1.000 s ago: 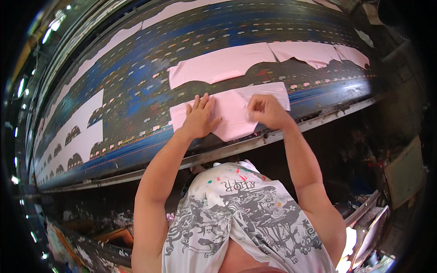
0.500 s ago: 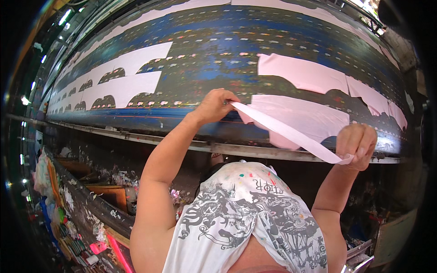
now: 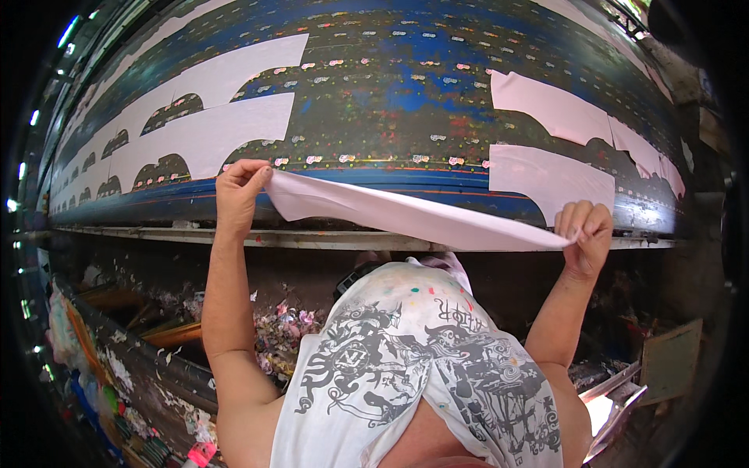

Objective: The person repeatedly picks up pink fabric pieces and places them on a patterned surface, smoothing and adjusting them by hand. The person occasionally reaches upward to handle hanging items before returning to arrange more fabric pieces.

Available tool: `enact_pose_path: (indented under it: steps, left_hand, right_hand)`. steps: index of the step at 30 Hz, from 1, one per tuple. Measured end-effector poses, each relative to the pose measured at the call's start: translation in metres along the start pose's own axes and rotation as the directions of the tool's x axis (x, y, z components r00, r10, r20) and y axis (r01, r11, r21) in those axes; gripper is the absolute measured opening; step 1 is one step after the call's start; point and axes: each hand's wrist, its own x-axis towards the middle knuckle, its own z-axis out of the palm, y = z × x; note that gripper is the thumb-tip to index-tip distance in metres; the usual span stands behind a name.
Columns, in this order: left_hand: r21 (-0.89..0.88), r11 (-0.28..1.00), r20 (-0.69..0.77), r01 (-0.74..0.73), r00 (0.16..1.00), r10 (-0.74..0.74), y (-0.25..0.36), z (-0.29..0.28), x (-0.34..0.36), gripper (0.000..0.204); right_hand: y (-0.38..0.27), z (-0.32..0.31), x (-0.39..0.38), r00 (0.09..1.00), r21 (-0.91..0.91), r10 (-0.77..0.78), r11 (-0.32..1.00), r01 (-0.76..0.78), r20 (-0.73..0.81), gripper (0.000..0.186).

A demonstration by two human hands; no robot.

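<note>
Between my two hands a pale pink cut fabric piece (image 3: pixel 406 212) is stretched, sloping down to the right in front of the long table. My left hand (image 3: pixel 240 195) pinches its left corner, close to the table's near edge. At the other end my right hand (image 3: pixel 583 234) grips the right corner with fingers curled. Another pink fabric panel (image 3: pixel 546 175) lies flat on the table just behind my right hand. To the left, a row of pale fabric panels (image 3: pixel 226 132) with curved cut-outs lies on the dark, paint-marked table surface (image 3: pixel 390 117).
Further pink panels (image 3: pixel 554 109) lie at the right of the table. A metal rail (image 3: pixel 328 240) runs along its near edge. Behind me on the left stands a dark trough (image 3: pixel 140 343), with scraps (image 3: pixel 289 335) heaped beside it. A flat board (image 3: pixel 671 363) leans at lower right.
My left hand has moved left and slightly down, my right hand a little left. The fabric, earlier a narrow folded strip, is now spread wider and pulled out between them. The view has shifted.
</note>
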Motion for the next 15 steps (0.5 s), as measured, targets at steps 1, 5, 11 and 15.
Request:
enact_pose_path:
  steps: [1,5,11,15]
  left_hand:
    - [-0.006,1.0,-0.028,-0.005,1.0,0.005,-0.003,-0.006,0.003,0.01]
    - [0.096,0.995,-0.108,-0.017,0.994,0.028,-0.013,0.017,0.052,0.016]
    - [0.418,0.895,-0.185,-0.155,0.95,0.251,-0.053,0.039,0.129,0.021]
    - [0.618,0.786,-0.216,0.018,0.965,0.147,-0.043,0.05,0.161,0.021]
  right_hand:
    - [0.007,0.005,0.008,1.0,-0.015,0.02,1.0,-0.02,-0.014,0.022]
    - [0.053,-0.026,0.023,0.963,-0.111,0.04,0.991,-0.071,-0.265,0.003]
    - [0.127,-0.053,0.081,0.877,-0.405,0.115,0.854,-0.327,-0.466,0.037]
    - [0.143,-0.067,0.097,0.905,-0.649,0.1,0.665,-0.37,-0.414,0.05]
